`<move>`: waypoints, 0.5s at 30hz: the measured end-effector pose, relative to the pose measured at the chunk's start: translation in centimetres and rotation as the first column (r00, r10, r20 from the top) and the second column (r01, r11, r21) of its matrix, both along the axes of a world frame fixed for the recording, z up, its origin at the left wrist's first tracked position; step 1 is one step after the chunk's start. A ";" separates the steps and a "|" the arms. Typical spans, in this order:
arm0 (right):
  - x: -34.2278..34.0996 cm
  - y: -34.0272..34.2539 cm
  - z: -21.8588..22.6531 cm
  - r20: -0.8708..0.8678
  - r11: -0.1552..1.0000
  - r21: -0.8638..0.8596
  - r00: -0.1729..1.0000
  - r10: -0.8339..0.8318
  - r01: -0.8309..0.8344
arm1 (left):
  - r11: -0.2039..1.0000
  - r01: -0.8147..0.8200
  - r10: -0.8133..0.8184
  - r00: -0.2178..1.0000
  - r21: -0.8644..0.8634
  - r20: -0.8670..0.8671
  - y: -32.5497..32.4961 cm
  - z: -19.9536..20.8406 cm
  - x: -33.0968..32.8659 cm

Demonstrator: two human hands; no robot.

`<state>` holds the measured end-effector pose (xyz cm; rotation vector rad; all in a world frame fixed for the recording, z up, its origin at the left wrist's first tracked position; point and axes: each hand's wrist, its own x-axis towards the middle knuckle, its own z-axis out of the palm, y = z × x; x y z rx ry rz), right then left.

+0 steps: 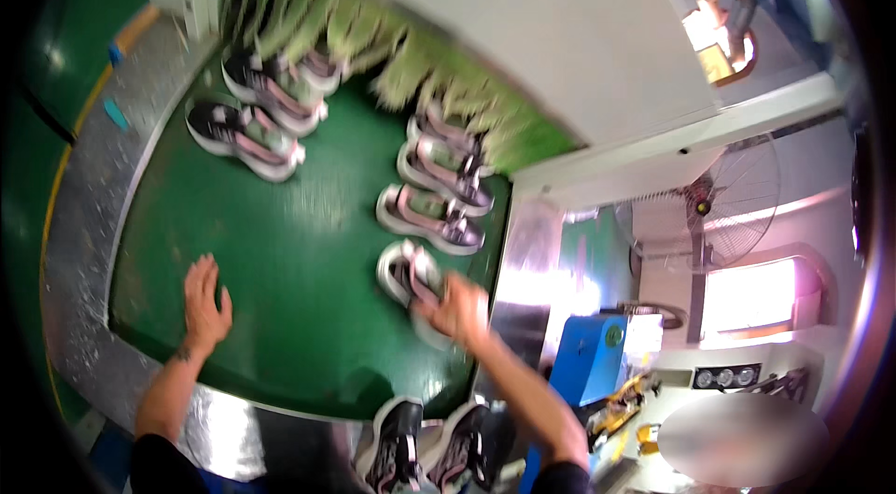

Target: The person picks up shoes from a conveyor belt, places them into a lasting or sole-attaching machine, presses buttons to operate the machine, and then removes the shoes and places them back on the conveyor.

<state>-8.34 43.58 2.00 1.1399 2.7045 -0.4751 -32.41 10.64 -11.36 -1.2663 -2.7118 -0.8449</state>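
Observation:
On a green conveyor belt (280, 251), my right hand (457, 312) is closed over the front part of a dark sneaker with pink lining and a pale sole (403, 272); motion blurs the fingers. Beyond it, a row of similar sneakers (429, 218) runs toward a strip curtain. My left hand (207, 303) hovers over the belt's left side, fingers stretched out and holding nothing. Farther off on the left stand several more sneakers (245, 137), the farthest partly under the strips. Close to my right forearm, a pair of black sneakers (397, 443) sits at the belt's near edge.
Pale fringe strips (401, 64) hang from a white machine housing (523, 18) across the far end. A grey metal border (89, 242) flanks the belt's left. To the right are a blue box (590, 359) and a wall-mounted fan (700, 200).

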 end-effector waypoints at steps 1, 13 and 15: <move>1.4 -2.9 0.9 -0.066 0.993 0.008 0.991 -0.120 0.121 | 1.000 -0.003 0.003 1.000 -0.008 -0.002 -0.4 -0.7 0.3; 16.4 -20.1 25.3 -0.558 0.814 0.320 0.598 0.575 -0.485 | 0.924 0.296 -0.044 -0.545 0.242 0.837 5.7 25.9 17.1; 20.7 -24.0 22.5 -0.813 1.000 0.003 0.582 0.019 -0.028 | 0.768 0.292 -0.311 -0.609 0.571 0.730 5.4 22.2 15.8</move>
